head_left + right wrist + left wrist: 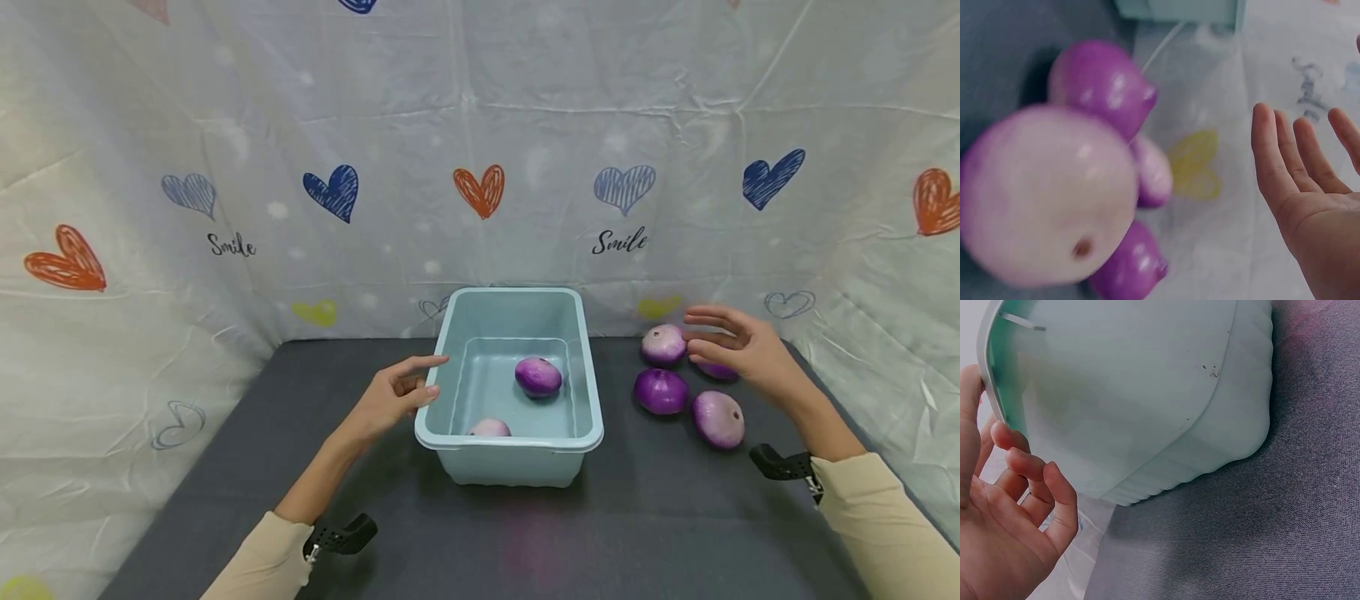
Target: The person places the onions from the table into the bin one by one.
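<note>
Steadying the tub (517, 468), seemingly, the left hand (392, 398) is touching its nine-o'clock side, fingers loosely bent; the right hand (738, 348), thumb parted, is hovering by four onions (661, 393) lying at three o'clock.

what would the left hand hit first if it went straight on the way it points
Most likely the bin, at its rim. In the head view the left hand overlaps that rim, though depth leaves it unclear whether they touch.
</note>
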`<state>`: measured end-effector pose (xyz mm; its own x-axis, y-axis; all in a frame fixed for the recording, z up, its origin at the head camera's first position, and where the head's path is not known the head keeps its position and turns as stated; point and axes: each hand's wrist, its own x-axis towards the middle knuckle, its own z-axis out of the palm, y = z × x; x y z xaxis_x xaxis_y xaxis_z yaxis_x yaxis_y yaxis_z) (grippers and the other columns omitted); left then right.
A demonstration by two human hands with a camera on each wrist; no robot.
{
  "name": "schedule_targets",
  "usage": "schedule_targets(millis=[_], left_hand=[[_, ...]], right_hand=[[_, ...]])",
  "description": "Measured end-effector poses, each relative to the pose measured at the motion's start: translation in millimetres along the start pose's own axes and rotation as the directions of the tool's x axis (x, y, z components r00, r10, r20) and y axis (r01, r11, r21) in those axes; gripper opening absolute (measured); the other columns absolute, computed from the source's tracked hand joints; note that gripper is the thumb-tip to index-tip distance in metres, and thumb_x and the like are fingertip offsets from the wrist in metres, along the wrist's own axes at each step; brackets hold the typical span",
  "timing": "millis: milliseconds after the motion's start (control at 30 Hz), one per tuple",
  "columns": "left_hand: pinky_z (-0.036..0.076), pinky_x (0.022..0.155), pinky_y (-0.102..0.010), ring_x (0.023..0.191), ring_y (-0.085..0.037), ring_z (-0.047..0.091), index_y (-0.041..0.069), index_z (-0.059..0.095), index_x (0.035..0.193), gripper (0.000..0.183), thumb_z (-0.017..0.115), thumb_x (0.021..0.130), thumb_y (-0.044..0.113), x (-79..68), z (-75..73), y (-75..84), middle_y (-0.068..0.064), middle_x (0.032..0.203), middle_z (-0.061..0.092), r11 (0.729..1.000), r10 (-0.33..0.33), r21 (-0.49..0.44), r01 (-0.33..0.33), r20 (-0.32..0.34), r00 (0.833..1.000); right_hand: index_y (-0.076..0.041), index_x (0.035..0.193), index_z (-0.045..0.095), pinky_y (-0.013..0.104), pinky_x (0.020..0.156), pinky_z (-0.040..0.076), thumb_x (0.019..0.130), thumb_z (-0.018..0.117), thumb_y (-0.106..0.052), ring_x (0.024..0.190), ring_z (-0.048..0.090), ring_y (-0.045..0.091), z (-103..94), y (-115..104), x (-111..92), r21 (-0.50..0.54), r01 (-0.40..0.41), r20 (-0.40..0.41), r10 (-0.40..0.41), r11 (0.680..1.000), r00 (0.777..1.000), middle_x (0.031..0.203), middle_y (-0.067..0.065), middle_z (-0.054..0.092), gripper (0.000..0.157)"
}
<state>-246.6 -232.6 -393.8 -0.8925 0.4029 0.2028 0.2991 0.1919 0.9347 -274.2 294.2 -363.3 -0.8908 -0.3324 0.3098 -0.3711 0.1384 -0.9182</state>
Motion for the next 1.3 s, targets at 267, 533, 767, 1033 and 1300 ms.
schedule_targets(millis=[267,533,767,1033,1300], left_hand=[[0.042,0.060,-0.037,0.061,-0.022,0.040,0.011,0.054,0.148,0.047,0.065,0.102,0.013,-0.1,-0.2,-1.1,-0.006,0.068,0.044,1.000,-0.016,0.002,0.016,-0.004,1.000],[0.044,0.061,-0.038,0.061,-0.014,0.043,0.011,0.054,0.149,0.048,0.065,0.102,0.015,-0.5,-0.4,-0.8,-0.013,0.069,0.045,1.000,-0.023,-0.003,0.023,-0.004,1.000],[0.043,0.060,-0.036,0.061,-0.012,0.044,0.012,0.054,0.148,0.048,0.066,0.102,0.016,-1.2,-0.1,-2.3,-0.026,0.072,0.043,1.000,-0.022,0.001,0.022,-0.007,1.000],[0.045,0.062,-0.039,0.063,-0.013,0.045,0.012,0.054,0.148,0.048,0.066,0.102,0.016,-1.0,-0.2,-1.9,-0.019,0.070,0.046,1.000,-0.025,0.015,0.025,-0.014,1.000],[0.046,0.063,-0.042,0.064,-0.014,0.047,0.013,0.055,0.148,0.048,0.066,0.102,0.017,-2.7,0.5,-3.2,-0.023,0.073,0.048,0.999,-0.040,0.034,0.040,-0.021,0.999]], right_hand=[[-0.003,0.143,0.055,0.022,0.088,0.050,0.100,0.065,-0.001,0.115,0.062,0.008,-26.2,23.5,-18.8,-0.137,-0.009,-0.104,-0.006,0.991,0.995,0.131,-0.005,0.061,0.044],[-0.005,0.144,0.055,0.016,0.084,0.048,0.096,0.071,-0.003,0.115,0.057,0.001,-43.8,43.3,-30.5,-0.279,-0.020,-0.162,-0.027,0.960,0.986,0.132,-0.014,0.056,0.050],[-0.004,0.158,0.033,0.041,0.096,0.048,0.097,0.073,-0.017,0.137,0.034,0.052,-54.1,55.6,-32.1,-0.368,-0.190,-0.142,0.147,0.910,0.979,0.157,0.024,0.030,0.074],[-0.001,0.161,0.019,0.073,0.099,0.030,0.094,0.077,-0.018,0.140,0.019,0.061,-60.4,71.3,-26.5,-0.351,-0.228,-0.064,0.219,0.908,0.974,0.161,0.029,0.015,0.090],[0.001,0.159,0.024,0.071,0.100,0.031,0.092,0.079,-0.016,0.136,0.024,0.063,-59.9,84.0,-15.1,-0.385,-0.181,-0.002,0.195,0.905,0.981,0.160,0.030,0.018,0.088]])
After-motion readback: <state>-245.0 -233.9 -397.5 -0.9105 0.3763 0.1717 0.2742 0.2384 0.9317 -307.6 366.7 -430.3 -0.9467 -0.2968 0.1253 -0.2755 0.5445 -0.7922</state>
